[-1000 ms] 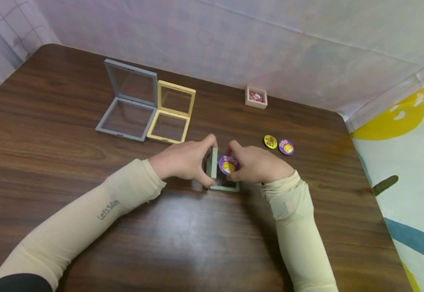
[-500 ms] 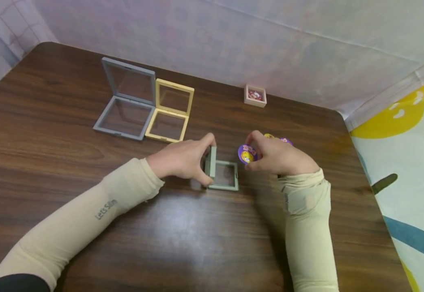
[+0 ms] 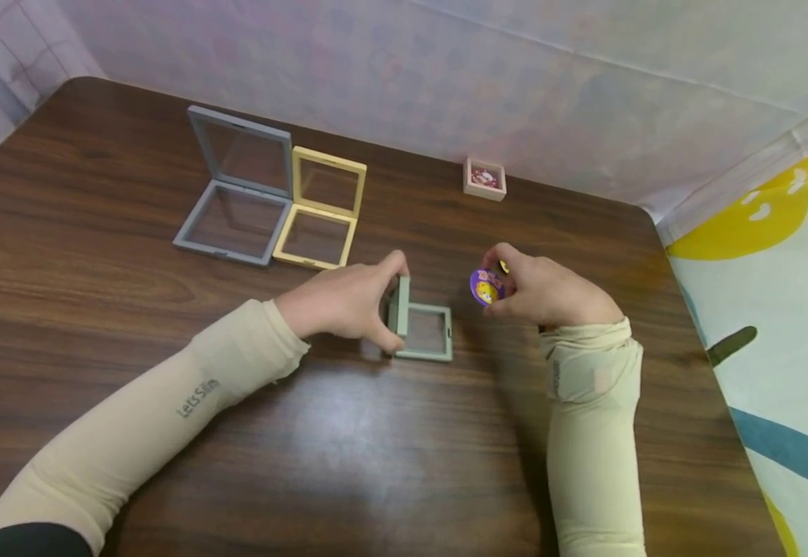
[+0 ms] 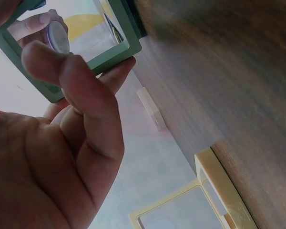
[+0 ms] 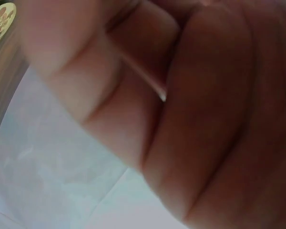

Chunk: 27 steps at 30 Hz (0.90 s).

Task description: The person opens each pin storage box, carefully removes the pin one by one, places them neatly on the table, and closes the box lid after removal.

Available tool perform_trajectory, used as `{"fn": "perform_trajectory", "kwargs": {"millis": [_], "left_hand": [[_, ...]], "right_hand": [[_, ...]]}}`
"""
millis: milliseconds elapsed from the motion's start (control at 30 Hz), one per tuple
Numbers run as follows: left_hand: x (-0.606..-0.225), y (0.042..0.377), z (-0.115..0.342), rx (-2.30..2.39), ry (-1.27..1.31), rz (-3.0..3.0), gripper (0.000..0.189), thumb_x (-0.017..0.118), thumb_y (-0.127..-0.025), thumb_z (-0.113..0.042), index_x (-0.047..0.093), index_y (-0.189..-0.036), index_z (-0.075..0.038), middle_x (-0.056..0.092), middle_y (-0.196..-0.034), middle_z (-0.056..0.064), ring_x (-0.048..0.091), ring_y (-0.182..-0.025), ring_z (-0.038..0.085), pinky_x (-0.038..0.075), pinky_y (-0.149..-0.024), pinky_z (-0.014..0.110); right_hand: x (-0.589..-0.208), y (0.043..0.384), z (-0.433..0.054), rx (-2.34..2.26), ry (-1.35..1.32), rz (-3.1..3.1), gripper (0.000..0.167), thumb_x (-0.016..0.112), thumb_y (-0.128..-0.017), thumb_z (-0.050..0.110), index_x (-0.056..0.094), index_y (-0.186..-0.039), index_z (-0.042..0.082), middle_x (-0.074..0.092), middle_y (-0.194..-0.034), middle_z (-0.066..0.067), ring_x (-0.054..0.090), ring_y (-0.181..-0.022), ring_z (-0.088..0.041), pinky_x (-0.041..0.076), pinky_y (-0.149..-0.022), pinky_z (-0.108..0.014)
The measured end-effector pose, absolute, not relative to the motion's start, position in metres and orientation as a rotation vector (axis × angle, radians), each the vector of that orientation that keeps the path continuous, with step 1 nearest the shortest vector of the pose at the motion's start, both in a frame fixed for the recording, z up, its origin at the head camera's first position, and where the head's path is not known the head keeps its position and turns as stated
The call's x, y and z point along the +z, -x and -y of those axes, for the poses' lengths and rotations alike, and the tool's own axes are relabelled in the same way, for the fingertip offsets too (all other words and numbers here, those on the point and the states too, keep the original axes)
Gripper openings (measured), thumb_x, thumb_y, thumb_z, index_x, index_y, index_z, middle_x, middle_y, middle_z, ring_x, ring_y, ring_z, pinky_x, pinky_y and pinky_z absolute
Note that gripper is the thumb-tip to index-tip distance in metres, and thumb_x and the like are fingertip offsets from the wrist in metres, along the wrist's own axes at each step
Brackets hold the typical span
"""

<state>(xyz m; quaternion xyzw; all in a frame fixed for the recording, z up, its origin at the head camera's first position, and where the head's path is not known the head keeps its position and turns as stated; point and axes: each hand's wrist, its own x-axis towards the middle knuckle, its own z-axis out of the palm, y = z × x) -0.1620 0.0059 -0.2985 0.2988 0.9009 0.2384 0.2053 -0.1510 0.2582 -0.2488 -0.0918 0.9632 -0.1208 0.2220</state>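
Note:
In the head view my left hand grips the raised half of a small green hinged display frame between thumb and fingers. The frame's other half lies flat on the table, with a clear film inside. Further right, my right hand pinches a round purple badge with a yellow cartoon figure, held apart from the frame. Through the film of the green frame, the left wrist view shows the badge's pale back. Behind my right fingers a yellow badge is mostly hidden.
At the back left stand an open grey frame and an open yellow frame, side by side. A small pink box with a red picture sits near the wall curtain. All are on the dark wooden table.
My right hand has moved away from the green frame to the right, carrying the purple badge. It now covers another purple badge seen earlier on the table. My left hand keeps its grip.

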Motion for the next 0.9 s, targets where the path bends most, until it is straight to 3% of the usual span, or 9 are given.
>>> {"fn": "perform_trajectory", "kwargs": {"millis": [333, 600, 700, 900], "left_hand": [[-0.299, 0.163, -0.005, 0.675, -0.839, -2.498, 0.069, 0.082, -0.067, -0.043, 0.037, -0.115, -0.021, 0.063, -0.097, 0.001, 0.057, -0.073, 0.017, 0.044, -0.058, 0.03], [-0.298, 0.163, -0.006, 0.676, -0.848, -2.497, 0.069, 0.081, -0.067, -0.043, 0.037, -0.116, -0.021, 0.063, -0.102, 0.0, 0.057, -0.074, 0.016, 0.044, -0.059, 0.029], [-0.298, 0.163, -0.005, 0.676, -0.843, -2.491, 0.069, 0.081, -0.068, -0.043, 0.037, -0.116, -0.021, 0.063, -0.105, -0.001, 0.057, -0.073, 0.016, 0.044, -0.059, 0.029], [-0.299, 0.162, -0.006, 0.679, -0.837, -2.483, 0.069, 0.081, -0.068, -0.043, 0.036, -0.116, -0.021, 0.062, -0.109, 0.0, 0.057, -0.074, 0.016, 0.045, -0.06, 0.029]], "right_hand": [[-0.241, 0.15, -0.299, -0.263, 0.08, -2.712, 0.055, 0.066, -0.082, 0.032, 0.042, -0.128, 0.013, 0.061, -0.113, -0.017, 0.058, -0.084, -0.025, 0.046, -0.069, -0.035], [-0.235, 0.144, -0.321, -0.306, 0.013, -2.75, 0.057, 0.067, -0.081, 0.029, 0.041, -0.129, 0.01, 0.061, -0.097, -0.015, 0.057, -0.079, -0.024, 0.045, -0.064, -0.031], [-0.235, 0.146, -0.319, -0.309, 0.018, -2.739, 0.058, 0.067, -0.082, 0.031, 0.041, -0.129, 0.01, 0.062, -0.1, -0.016, 0.057, -0.08, -0.024, 0.045, -0.065, -0.032], [-0.234, 0.142, -0.333, -0.269, -0.086, -2.768, 0.061, 0.065, -0.082, 0.033, 0.039, -0.132, 0.01, 0.056, -0.122, -0.023, 0.055, -0.1, -0.035, 0.046, -0.079, -0.048]]}}
